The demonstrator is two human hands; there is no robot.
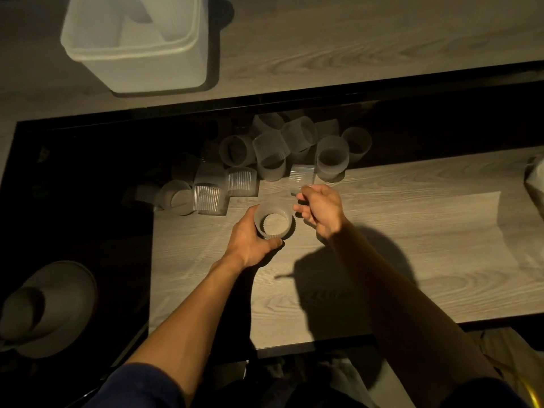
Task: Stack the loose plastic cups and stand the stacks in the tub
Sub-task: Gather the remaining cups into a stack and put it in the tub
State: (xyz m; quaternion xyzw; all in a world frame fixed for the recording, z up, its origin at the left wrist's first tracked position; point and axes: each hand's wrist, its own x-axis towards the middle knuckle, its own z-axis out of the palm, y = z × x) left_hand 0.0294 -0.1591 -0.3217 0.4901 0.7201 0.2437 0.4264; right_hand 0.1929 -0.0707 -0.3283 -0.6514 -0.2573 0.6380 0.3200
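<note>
Your left hand (250,242): fingers and thumb curled round a frosted cup (273,225), which it holds mouth-up just above the table (382,231). The fluted inner edge shows in the cup's mouth. I cannot tell whether it is one cup or several nested.

Your right hand (321,212): just right of that cup, fingers curled. Thumb and forefinger pinch the near edge of a clear ribbed cup (301,175), which lies just beyond the knuckles. The light is dim and the grip is partly hidden.

Loose cups (270,154): a heap across the far edge of the table, trailing left into shadow. Most lie on their sides. One stands mouth-up at the right of the heap (332,160), and several near ones show ribbed walls.

Tub (126,53): white, square-cornered, at upper left on a wood-grain surface beyond a dark band, well apart from both hands. Inside it a pale stack of cups (173,19) leans against the right wall.

Lower left, in shadow: a round pale hat-like object (53,307). At the right edge is a crumpled pale bag (535,181). Your dark blue sleeve (147,384) is on the left upper arm.
</note>
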